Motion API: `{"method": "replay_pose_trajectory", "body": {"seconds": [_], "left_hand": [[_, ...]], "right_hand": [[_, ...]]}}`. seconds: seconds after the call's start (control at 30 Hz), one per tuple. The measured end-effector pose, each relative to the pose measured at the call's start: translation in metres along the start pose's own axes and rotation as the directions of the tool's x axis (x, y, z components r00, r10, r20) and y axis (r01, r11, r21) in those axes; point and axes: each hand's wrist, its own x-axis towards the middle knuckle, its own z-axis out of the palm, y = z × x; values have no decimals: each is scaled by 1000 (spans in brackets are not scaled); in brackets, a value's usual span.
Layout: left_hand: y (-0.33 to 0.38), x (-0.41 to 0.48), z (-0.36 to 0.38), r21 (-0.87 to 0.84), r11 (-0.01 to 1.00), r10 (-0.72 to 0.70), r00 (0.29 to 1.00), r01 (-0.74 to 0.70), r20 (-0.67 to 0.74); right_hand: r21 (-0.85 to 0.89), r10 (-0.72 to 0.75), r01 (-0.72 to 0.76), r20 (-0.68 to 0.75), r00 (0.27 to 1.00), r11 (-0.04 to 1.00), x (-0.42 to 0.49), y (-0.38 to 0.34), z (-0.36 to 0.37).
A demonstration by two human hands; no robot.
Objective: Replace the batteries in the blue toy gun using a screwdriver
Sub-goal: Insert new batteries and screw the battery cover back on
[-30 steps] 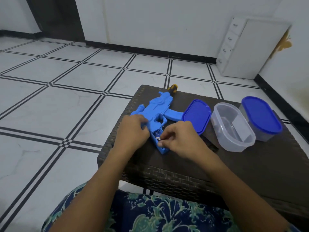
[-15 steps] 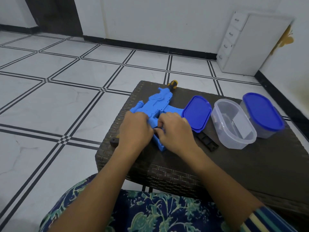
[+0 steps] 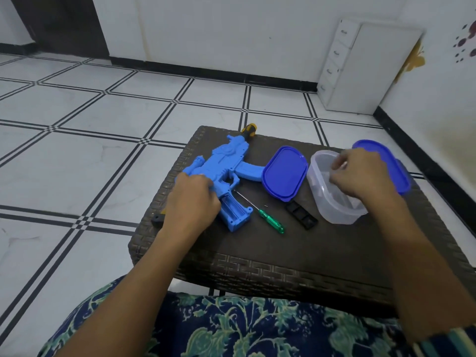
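Note:
The blue toy gun (image 3: 226, 167) lies on its side on the dark woven table (image 3: 283, 256). My left hand (image 3: 192, 202) grips its rear, just left of the handle. The handle's battery compartment (image 3: 235, 208) is uncovered and looks empty. A green-handled screwdriver (image 3: 269, 219) lies to the right of the handle, with a tiny screw (image 3: 267, 206) and the black battery cover (image 3: 301, 215) beside it. My right hand (image 3: 360, 176) hovers over the clear open container (image 3: 332, 202), its fingertips pinched on a small pale battery.
A loose blue lid (image 3: 284, 172) lies between the gun and the clear container. A second container with its blue lid on (image 3: 401, 173) stands behind my right hand. A black piece (image 3: 157, 218) sits at the table's left edge. A white drawer unit (image 3: 360, 68) stands by the wall.
My right hand has left the gun's handle and swung right to above the clear container, carrying the battery. The screwdriver and black cover are now uncovered. My left hand stays on the gun.

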Motion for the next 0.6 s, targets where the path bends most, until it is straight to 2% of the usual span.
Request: {"method": "replay_pose_trajectory", "body": {"seconds": [0.03, 0.1, 0.17, 0.3, 0.43, 0.6], "left_hand": [[1, 0, -1, -3, 1000, -11, 1000, 11, -3], [3, 0, 0, -7, 1000, -26, 1000, 26, -8], [6, -2, 1, 2, 999, -37, 999, 37, -1], [12, -6, -1, 7, 1000, -27, 1000, 27, 11], [13, -9, -2, 29, 999, 33, 999, -32, -2], [12, -10, -2, 7, 1000, 29, 999, -28, -17]], "right_hand": [[-57, 19, -11, 139, 990, 998, 3, 7, 0], [-154, -2, 62, 361, 933, 986, 4, 15, 2], [-192, -63, 166, 450, 891, 967, 8, 17, 5], [-210, -113, 239, 480, 870, 948, 17, 19, 10], [-156, -157, 257, 469, 869, 954, 19, 24, 13], [-23, -173, 191, 330, 928, 981, 17, 31, 15]]}}
